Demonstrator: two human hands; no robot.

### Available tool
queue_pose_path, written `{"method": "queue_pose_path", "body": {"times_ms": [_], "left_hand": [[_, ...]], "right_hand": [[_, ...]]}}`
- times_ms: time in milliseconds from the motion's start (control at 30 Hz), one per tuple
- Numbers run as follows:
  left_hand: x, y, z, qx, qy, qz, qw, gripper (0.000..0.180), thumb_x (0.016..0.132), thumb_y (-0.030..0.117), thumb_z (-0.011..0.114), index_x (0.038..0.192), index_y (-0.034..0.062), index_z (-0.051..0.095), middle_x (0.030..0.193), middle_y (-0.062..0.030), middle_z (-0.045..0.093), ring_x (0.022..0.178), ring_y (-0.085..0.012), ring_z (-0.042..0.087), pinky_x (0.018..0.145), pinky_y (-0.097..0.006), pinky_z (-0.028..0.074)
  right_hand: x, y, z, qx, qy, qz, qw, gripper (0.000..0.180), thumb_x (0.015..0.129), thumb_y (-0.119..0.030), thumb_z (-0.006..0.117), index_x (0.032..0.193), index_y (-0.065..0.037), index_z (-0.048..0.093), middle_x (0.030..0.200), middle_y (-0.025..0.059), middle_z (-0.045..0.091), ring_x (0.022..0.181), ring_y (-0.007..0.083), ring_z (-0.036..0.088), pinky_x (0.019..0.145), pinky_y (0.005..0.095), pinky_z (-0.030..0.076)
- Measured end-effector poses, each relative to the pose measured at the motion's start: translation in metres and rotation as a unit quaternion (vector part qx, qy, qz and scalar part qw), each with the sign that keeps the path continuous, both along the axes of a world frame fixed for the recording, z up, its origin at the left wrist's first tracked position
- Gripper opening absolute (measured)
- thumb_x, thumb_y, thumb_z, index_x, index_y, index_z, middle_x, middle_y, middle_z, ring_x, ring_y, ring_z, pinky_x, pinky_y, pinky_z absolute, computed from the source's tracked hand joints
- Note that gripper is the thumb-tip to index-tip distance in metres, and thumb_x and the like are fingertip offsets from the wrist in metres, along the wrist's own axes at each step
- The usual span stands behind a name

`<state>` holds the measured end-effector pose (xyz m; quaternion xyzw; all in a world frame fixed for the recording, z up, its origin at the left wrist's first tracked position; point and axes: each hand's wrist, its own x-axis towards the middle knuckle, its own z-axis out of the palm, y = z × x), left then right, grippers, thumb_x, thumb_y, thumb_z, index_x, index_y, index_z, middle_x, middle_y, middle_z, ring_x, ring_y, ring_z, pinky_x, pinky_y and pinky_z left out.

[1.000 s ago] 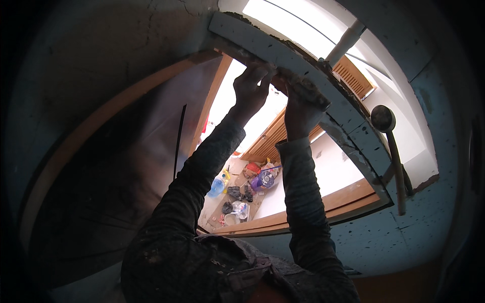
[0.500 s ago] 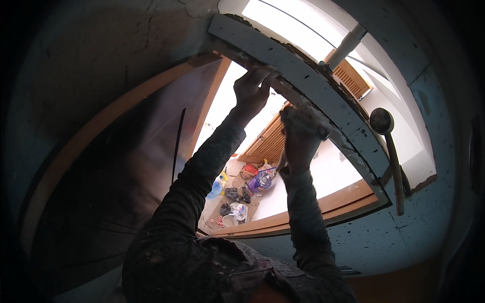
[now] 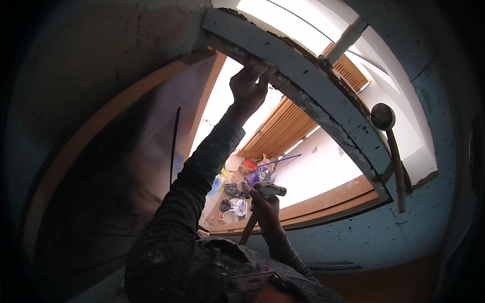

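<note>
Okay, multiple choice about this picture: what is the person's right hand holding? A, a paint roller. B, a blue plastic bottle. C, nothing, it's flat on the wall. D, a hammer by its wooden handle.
D: the right hand is closed around the wooden handle of a hammer, its metal head showing just above the fist, while the left hand reaches up to the pale lintel block overhead.

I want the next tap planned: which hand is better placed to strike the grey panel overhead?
Right. The right hand grips a hammer and hangs free below the grey panel. The left hand is up against the panel's edge.
</note>
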<state>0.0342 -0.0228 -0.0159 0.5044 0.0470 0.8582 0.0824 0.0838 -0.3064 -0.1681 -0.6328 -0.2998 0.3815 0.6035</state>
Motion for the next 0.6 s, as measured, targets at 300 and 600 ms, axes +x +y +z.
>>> {"method": "queue_pose_path", "body": {"times_ms": [300,600], "left_hand": [[0.001,-0.002,-0.002,0.014,-0.005,-0.012,1.000,0.014,0.087,-0.003,0.071,0.100,0.0039,0.071,0.091,-0.0101,0.073,0.082,-0.0233,0.073,0.072,-0.031,0.059],[-0.004,-0.008,-0.005,-0.002,0.020,0.003,1.000,0.012,0.089,0.000,0.069,0.100,0.0041,0.070,0.096,-0.0109,0.074,0.087,-0.0259,0.073,0.075,-0.032,0.059]], "right_hand": [[0.000,-0.023,-0.037,-0.014,-0.068,-0.013,0.998,0.020,0.093,-0.009,0.071,0.106,-0.005,0.056,0.070,-0.0023,0.054,0.053,0.0055,0.049,0.048,0.0214,0.041],[-0.006,0.011,0.202,0.175,-0.641,0.085,0.742,0.040,0.097,-0.018,0.067,0.129,0.003,0.053,0.098,0.0169,0.068,0.081,0.0234,0.072,0.066,0.0318,0.057]]}}
